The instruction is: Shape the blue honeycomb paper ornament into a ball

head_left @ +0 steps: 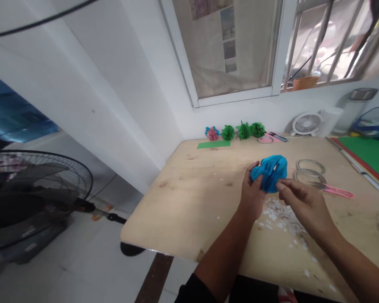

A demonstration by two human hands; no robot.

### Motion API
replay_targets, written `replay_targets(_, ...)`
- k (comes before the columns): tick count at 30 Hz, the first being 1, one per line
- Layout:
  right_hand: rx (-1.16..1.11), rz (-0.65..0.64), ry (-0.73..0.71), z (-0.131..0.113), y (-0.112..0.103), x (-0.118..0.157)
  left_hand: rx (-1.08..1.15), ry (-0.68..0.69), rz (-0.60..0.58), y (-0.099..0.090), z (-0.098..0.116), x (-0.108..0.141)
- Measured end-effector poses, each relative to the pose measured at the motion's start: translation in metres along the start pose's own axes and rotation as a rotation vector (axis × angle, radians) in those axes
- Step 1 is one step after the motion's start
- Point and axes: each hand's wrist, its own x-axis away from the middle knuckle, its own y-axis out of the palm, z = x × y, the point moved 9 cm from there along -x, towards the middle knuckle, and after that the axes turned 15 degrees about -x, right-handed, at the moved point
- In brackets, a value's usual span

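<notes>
Blue ruffled piece (pixel 274 170) held above the surface (pixel 183 202), between back and front edges. Left hand (pixel 252 191) clasps its left side, thumb in front; right hand (pixel 305 206) pinches its lower right rim. White scraps (pixel 282 214) scattered toward the front edge. Pink-handled snips (pixel 334 189) lie rightward. Green paper ornaments (pixel 244 131) line the back edge.

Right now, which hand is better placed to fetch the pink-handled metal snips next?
Probably the right hand: it is nearer the pink-handled snips, its fingers at an edge of the ruffled blue bundle, while the left hand supports it farther away.
</notes>
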Motion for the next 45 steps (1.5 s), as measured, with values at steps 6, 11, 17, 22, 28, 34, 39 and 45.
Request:
replay_targets(6,-0.036,0.034,0.072,0.014,0.0,0.001,-0.01,0.01,-0.03,0.0,-0.002,-0.001)
replay_targets(11,-0.11,-0.005,0.075,0.013,0.002,0.001,-0.01,0.031,-0.04,0.0,0.0,0.0)
replay_targets(17,-0.187,-0.02,0.088,0.014,0.004,0.001,-0.022,0.015,-0.04,0.0,0.0,0.002)
replay_targets(22,-0.191,-0.035,0.07,0.012,0.005,0.002,-0.029,0.016,-0.025,-0.002,0.0,0.002)
replay_targets(28,-0.112,0.003,0.086,0.02,0.0,0.003,-0.047,0.018,-0.026,-0.002,0.002,0.004)
replay_targets(34,-0.056,0.006,0.076,0.024,-0.001,0.004,-0.105,0.062,0.01,-0.007,0.003,0.002)
replay_targets(39,-0.073,0.017,0.076,0.027,-0.001,0.003,-0.195,0.134,0.062,-0.013,0.003,0.0)
replay_targets(45,-0.084,-0.005,0.113,0.032,0.0,0.002,-0.271,0.189,0.062,-0.017,0.002,0.0)
